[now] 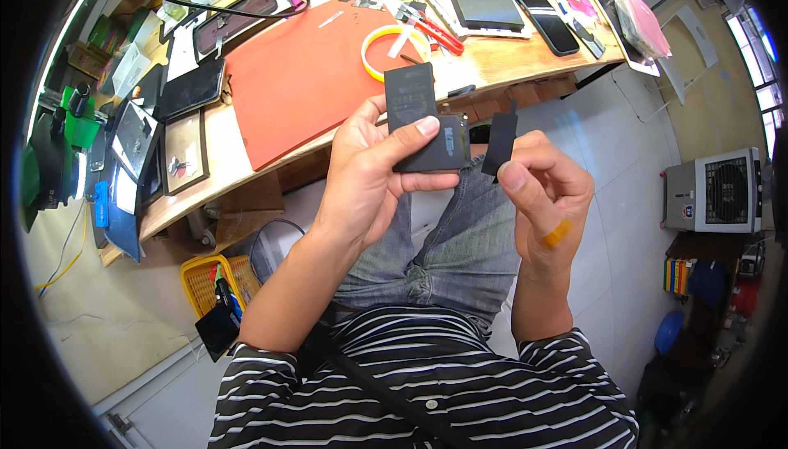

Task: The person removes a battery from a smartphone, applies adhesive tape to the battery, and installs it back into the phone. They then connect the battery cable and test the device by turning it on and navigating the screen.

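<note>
An L-shaped black phone battery (431,139) is in my left hand (365,149), thumb across its face and fingers beneath, just off the near edge of the desk. My right hand (548,182) pinches a black strip (500,144) between thumb and fingers, to the right of the battery. A small gap shows between strip and battery. A piece of orange tape (556,234) sticks to my right hand near the base of the thumb. Past the battery, a yellow ring-shaped band (368,53) lies on the red-orange mat (287,92).
Red-handled pliers (437,32) and other tools lie at the mat's far right. Phones (546,22) rest further right, and a black phone (191,90) sits left of the mat. A yellow basket (197,283) stands below the desk, and an air cooler (712,191) at right.
</note>
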A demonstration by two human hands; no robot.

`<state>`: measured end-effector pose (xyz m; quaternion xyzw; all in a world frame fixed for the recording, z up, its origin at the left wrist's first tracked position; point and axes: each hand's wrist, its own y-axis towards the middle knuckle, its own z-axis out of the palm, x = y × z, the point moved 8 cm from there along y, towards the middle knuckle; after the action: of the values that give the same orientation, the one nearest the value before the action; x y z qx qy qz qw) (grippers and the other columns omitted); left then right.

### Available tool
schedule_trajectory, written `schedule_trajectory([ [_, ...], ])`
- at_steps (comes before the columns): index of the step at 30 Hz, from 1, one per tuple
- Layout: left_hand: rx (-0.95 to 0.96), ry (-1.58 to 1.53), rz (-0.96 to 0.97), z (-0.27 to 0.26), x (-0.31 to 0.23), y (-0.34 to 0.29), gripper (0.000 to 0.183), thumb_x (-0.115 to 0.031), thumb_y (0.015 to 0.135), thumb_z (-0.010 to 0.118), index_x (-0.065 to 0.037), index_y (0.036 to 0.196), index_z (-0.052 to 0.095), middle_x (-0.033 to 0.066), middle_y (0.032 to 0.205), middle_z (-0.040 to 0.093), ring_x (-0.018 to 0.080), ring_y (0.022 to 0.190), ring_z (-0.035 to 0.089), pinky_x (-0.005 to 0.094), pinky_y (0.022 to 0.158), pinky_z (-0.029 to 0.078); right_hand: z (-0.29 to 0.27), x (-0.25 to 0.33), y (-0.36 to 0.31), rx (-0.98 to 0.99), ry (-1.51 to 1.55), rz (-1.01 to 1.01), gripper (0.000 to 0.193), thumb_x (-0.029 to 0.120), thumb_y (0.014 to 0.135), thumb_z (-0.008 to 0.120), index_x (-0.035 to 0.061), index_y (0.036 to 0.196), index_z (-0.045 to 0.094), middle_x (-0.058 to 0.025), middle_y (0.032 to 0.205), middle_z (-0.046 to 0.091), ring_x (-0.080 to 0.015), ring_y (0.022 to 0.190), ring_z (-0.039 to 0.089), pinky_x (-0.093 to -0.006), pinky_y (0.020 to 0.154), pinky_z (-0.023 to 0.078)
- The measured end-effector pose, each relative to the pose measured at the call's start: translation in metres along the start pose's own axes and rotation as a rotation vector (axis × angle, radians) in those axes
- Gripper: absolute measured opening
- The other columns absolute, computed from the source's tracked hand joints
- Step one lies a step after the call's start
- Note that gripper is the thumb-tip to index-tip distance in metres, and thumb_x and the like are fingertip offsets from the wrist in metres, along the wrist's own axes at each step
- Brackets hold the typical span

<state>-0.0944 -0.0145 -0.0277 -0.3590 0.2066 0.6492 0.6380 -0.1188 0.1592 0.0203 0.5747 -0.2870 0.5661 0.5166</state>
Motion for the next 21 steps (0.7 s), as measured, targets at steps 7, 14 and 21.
schedule_trajectory([
  [7,-0.021,0.118,0.099,0.014,-0.006,-0.010,0.051,-0.002,0.092,0.071,0.004,0.131,0.038,0.0187,0.109,0.069,0.0245,0.094,0.074,0.0351,0.069,0.068,-0.009,-0.010,-0.001,0.018,0.036,0.040,0.006,-0.001,0.086,0.077,-0.0032,0.089,0.072,-0.0053,0.086,0.063,-0.0094,0.077,0.055,-0.0230,0.068,0.041],
  [14,0.010,0.166,0.104,0.022,-0.010,-0.014,0.050,-0.001,0.093,0.069,0.004,0.131,0.037,0.0192,0.110,0.069,0.0245,0.096,0.073,0.0366,0.069,0.068,-0.010,-0.019,-0.004,-0.009,0.067,0.091,0.005,-0.002,0.086,0.076,-0.0033,0.088,0.071,-0.0052,0.084,0.064,-0.0096,0.076,0.056,-0.0240,0.069,0.042],
  [21,-0.006,0.161,0.166,0.025,-0.011,-0.017,0.050,0.000,0.093,0.070,0.002,0.131,0.038,0.0178,0.111,0.069,0.0225,0.098,0.072,0.0377,0.073,0.068,-0.007,-0.022,-0.005,-0.005,0.088,0.096,0.005,-0.001,0.087,0.076,-0.0028,0.088,0.071,-0.0054,0.084,0.065,-0.0098,0.077,0.056,-0.0240,0.071,0.043],
])
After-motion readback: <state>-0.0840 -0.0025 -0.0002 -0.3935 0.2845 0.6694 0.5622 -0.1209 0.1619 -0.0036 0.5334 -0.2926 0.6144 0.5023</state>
